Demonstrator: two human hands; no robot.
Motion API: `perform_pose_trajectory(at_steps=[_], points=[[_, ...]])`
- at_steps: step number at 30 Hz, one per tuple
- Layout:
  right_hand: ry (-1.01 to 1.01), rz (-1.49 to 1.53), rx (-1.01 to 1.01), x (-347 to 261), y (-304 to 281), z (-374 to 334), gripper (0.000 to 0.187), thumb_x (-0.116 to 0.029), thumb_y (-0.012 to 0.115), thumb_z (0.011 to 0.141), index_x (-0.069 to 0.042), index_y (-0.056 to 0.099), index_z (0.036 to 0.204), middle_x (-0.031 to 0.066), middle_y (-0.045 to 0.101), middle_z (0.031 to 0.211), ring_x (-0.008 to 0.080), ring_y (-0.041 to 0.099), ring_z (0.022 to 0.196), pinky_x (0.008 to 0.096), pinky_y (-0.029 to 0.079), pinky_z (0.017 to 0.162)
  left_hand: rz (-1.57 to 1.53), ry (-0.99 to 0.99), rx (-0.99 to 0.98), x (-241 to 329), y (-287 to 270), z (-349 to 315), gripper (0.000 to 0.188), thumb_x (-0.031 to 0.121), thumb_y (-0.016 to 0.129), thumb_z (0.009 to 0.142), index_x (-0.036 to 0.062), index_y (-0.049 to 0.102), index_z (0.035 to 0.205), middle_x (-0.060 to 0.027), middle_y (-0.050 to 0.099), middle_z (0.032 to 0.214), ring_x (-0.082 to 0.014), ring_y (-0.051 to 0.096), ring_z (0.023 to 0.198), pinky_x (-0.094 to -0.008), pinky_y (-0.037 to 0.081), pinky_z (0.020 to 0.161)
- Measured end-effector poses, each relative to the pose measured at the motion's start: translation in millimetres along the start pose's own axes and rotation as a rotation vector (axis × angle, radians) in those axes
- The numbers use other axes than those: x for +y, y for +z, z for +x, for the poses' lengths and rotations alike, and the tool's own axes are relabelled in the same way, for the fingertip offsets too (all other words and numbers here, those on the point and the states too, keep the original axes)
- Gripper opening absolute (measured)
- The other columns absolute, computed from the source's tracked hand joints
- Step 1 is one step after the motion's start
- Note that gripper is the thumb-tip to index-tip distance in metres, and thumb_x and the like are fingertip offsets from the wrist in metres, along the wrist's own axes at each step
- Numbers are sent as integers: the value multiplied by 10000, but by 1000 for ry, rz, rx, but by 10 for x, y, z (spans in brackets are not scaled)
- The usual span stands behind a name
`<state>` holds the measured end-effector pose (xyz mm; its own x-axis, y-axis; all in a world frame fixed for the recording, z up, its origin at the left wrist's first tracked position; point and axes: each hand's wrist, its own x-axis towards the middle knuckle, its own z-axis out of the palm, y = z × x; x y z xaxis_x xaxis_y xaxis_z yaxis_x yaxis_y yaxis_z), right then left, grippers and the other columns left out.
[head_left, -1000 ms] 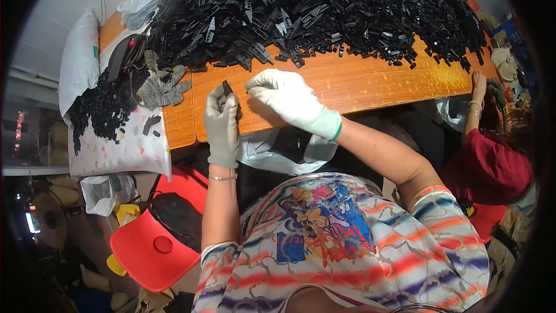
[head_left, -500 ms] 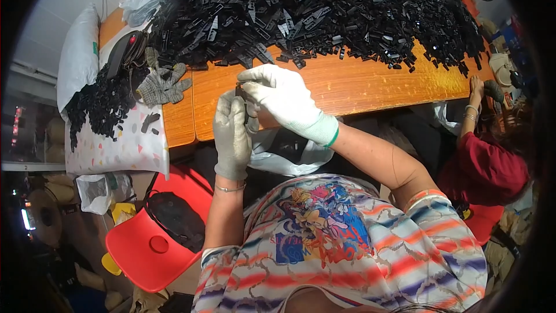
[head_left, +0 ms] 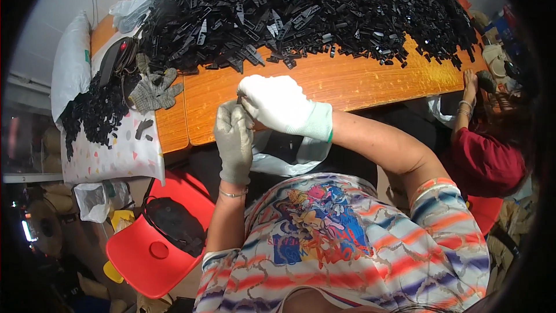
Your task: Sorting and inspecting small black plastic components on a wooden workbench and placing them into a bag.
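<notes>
Head view: near the middle of the frame, the gloved left hand [head_left: 233, 145] and right hand [head_left: 278, 104] meet, fingertips together, above the front edge of the orange-brown counter [head_left: 341, 84]. A small black part [head_left: 239, 99] shows between them, pinched in the left fingers; whether the right hand grips it too I cannot tell (its curled fingers hide most of the piece). Across the upper part of the frame spreads a large heap of black parts [head_left: 231, 20]. At upper left, a grey knit glove [head_left: 153, 95] lies beside a smaller pile of dark pieces [head_left: 92, 113], which rests on a patterned sheet [head_left: 116, 162]. Below, at lower left, a dark bag [head_left: 174, 226] sits on a red chair [head_left: 136, 261]. At the right edge, a co-worker's hand [head_left: 470, 84] touches the counter's edge, below it a dark red sleeve [head_left: 489, 162].
</notes>
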<state>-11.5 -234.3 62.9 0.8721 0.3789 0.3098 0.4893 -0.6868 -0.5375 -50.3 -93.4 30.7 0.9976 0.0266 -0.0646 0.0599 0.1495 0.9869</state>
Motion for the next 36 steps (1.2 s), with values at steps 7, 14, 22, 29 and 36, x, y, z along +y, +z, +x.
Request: perform_pose_trajectory(at_steps=[7, 14, 22, 29, 36], points=[[-152, -80, 109, 70, 175, -50, 187, -194, 613, 820, -76, 546, 948, 128, 590, 814, 328, 639, 652, 394, 510, 532, -173, 2, 58, -96, 62, 24, 155, 128, 398, 1011, 40, 514, 956, 41, 453, 705, -5, 336, 554, -173, 269, 458], [-199, -130, 61, 76, 145, -97, 178, -189, 616, 812, -72, 544, 924, 116, 577, 779, 291, 640, 632, 383, 499, 511, -331, -86, -39, -41, 85, -82, 269, 179, 394, 1025, 77, 474, 790, 51, 419, 671, 1, 300, 502, -177, 230, 428], [-139, -105, -35, 59, 194, -68, 163, -195, 605, 819, -62, 538, 885, 126, 600, 754, 318, 641, 654, 413, 501, 536, -150, -13, -13, -165, -19, -49, 257, 176, 408, 1017, 75, 497, 798, 64, 396, 635, -5, 288, 487, -183, 238, 421], [-22, -84, -159, 89, 219, -7, 164, -204, 584, 826, -49, 549, 866, 156, 617, 725, 353, 643, 664, 448, 506, 575, -162, -220, 74, -139, 63, 74, 253, 198, 419, 1004, 88, 467, 781, 64, 360, 596, -17, 289, 443, -203, 238, 394], [135, -106, -155, 137, 36, -3, 146, -194, 567, 829, -58, 565, 883, 175, 634, 744, 377, 644, 721, 470, 514, 642, -323, -368, 28, -144, 212, 235, 253, 228, 444, 1007, 107, 466, 785, 49, 349, 577, -38, 268, 407, -208, 234, 372]])
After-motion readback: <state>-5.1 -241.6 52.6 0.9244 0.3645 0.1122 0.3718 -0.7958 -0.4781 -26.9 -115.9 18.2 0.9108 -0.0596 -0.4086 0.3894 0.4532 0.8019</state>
